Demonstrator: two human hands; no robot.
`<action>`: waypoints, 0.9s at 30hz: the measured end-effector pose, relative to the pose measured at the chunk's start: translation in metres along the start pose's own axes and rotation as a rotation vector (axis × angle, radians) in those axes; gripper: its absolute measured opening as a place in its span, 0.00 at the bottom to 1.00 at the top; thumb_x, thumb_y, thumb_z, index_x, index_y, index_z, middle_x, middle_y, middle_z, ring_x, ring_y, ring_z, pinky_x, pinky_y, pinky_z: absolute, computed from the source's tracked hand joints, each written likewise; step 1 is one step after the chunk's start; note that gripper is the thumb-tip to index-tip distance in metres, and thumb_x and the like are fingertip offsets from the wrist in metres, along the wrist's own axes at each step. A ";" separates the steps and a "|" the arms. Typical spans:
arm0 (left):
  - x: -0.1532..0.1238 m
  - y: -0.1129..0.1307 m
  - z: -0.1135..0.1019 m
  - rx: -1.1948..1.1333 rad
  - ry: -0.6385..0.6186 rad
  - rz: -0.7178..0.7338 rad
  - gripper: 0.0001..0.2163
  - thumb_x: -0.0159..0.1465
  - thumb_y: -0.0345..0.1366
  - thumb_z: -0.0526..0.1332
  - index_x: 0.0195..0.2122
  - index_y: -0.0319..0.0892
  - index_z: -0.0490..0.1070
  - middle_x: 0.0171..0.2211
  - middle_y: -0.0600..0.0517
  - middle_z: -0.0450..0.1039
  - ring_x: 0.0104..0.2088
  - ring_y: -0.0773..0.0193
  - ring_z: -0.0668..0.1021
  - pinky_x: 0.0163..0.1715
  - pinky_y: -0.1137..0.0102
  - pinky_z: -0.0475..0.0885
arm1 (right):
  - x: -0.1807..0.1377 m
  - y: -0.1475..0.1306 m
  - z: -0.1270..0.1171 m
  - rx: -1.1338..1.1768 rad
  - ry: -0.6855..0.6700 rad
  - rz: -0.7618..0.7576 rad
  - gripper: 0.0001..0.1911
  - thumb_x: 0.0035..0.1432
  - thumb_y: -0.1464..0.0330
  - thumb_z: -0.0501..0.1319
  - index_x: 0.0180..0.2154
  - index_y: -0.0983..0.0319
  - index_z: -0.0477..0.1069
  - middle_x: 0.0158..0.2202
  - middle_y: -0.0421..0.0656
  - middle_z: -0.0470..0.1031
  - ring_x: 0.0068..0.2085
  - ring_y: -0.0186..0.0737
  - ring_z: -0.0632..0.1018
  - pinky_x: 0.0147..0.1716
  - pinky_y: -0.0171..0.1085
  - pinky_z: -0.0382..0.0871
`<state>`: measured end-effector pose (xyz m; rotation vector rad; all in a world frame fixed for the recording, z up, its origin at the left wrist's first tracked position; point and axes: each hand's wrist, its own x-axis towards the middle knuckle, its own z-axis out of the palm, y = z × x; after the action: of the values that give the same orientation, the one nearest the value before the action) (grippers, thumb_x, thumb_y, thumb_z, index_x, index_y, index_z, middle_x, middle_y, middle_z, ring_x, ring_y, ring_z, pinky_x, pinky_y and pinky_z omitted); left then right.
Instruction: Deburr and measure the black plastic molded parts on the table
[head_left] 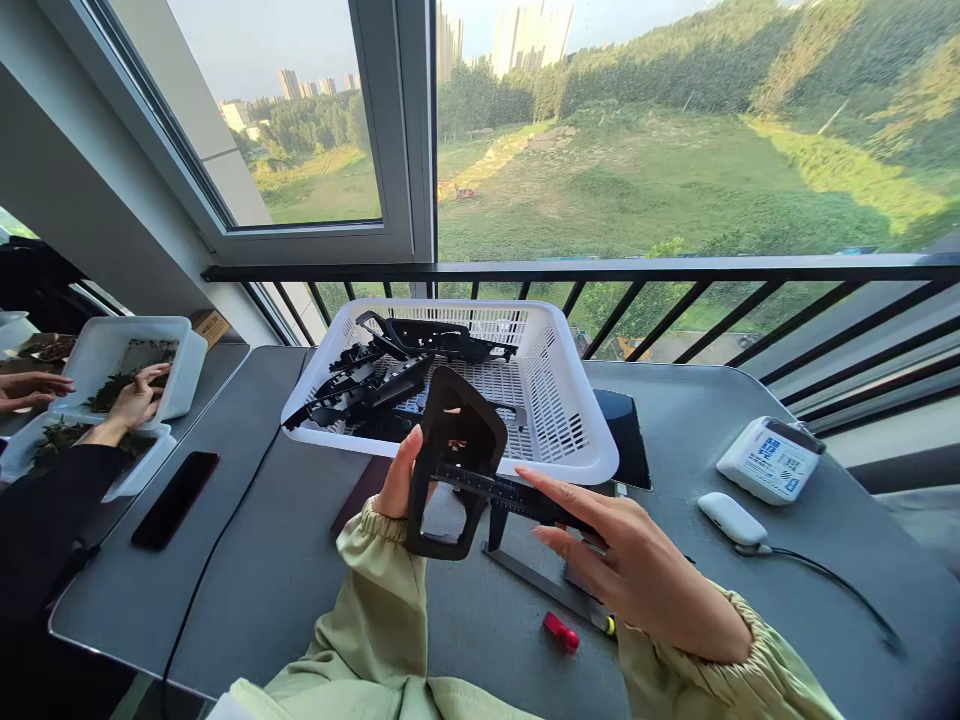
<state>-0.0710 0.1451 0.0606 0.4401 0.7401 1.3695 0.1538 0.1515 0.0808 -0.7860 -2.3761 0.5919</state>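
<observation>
As the hands (pixel 397 475) (pixel 637 570) grip a black plastic frame (pixel 457 405) and caliper (pixel 510 495), a white basket rim (pixel 334 432) sits close.

Plastic parts (pixel 390 365) lie in a basket (pixel 562 400) on the desk (pixel 675 420) by the railing (pixel 600 268).

A grey worktop (pixel 675 400) stands against a black metal railing (pixel 570 267) below a white-framed window (pixel 394 130), with sunlit green fields (pixel 637 170) and tower blocks (pixel 529 35) outside.

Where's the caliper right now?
In the head view, the caliper is at lower centre, in the right hand, its beam lying across the black plastic part held by the left hand, just in front of the white basket.
</observation>
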 end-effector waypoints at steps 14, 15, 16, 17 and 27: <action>0.003 0.017 0.005 -0.092 0.272 0.035 0.31 0.69 0.47 0.36 0.33 0.43 0.79 0.28 0.53 0.81 0.31 0.60 0.80 0.28 0.67 0.75 | 0.007 -0.004 0.005 0.038 -0.326 0.188 0.19 0.56 0.54 0.63 0.44 0.58 0.80 0.37 0.45 0.83 0.33 0.41 0.82 0.30 0.32 0.76; 0.002 0.018 0.006 -0.095 0.263 0.036 0.29 0.69 0.47 0.38 0.33 0.43 0.79 0.29 0.52 0.81 0.31 0.60 0.81 0.28 0.67 0.76 | 0.008 -0.005 0.005 0.041 -0.329 0.186 0.18 0.57 0.54 0.63 0.42 0.58 0.80 0.36 0.45 0.83 0.33 0.42 0.82 0.29 0.32 0.76; 0.002 0.018 0.007 -0.099 0.251 0.040 0.28 0.69 0.47 0.39 0.34 0.42 0.79 0.30 0.51 0.81 0.32 0.59 0.81 0.28 0.67 0.76 | 0.008 -0.005 0.006 0.043 -0.328 0.186 0.18 0.57 0.54 0.63 0.41 0.58 0.80 0.36 0.45 0.83 0.33 0.42 0.82 0.27 0.32 0.75; 0.001 0.019 0.007 -0.095 0.231 0.031 0.27 0.69 0.46 0.40 0.35 0.42 0.79 0.31 0.50 0.81 0.35 0.58 0.81 0.29 0.66 0.77 | 0.008 -0.005 0.006 0.045 -0.326 0.187 0.17 0.57 0.55 0.63 0.40 0.59 0.80 0.36 0.45 0.83 0.32 0.42 0.82 0.26 0.33 0.75; 0.001 0.018 0.008 -0.069 0.257 -0.002 0.26 0.68 0.45 0.42 0.36 0.42 0.79 0.34 0.50 0.82 0.45 0.50 0.80 0.28 0.68 0.76 | 0.012 -0.015 0.002 -0.090 -0.398 0.171 0.19 0.62 0.60 0.56 0.51 0.61 0.70 0.21 0.39 0.75 0.23 0.39 0.76 0.23 0.34 0.65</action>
<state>-0.0778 0.1502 0.0783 0.2105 0.8990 1.4616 0.1384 0.1476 0.0918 -0.9948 -2.7287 0.7763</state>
